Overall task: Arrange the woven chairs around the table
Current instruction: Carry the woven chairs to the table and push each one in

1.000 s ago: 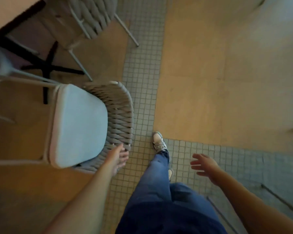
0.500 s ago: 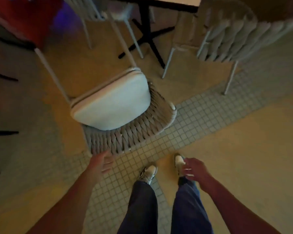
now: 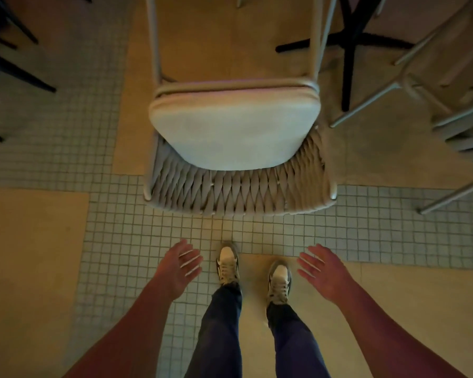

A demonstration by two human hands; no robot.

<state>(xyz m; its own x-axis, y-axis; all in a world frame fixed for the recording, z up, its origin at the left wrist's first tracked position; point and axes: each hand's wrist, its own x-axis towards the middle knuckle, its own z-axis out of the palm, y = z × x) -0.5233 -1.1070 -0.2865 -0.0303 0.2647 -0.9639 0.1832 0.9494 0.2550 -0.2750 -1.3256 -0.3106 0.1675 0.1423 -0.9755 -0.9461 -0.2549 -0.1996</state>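
Note:
A woven chair (image 3: 238,195) with a pale seat cushion (image 3: 230,129) stands straight in front of me, its rope backrest nearest my feet. The black cross base of the table (image 3: 350,45) shows behind it at the upper right; the tabletop is out of view. My left hand (image 3: 179,268) and my right hand (image 3: 321,271) hover open, palms inward, below the backrest and apart from it. Neither hand touches the chair. A second woven chair (image 3: 453,110) stands at the right edge.
Dark legs of other furniture (image 3: 14,64) reach in at the upper left. The floor mixes small grey tiles with tan slabs. My two feet in pale sneakers (image 3: 227,264) stand on the tiles just behind the chair.
My view has swung round so the chair now faces squarely away from me. My left hand has come off the backrest, and both hands now hang open below it.

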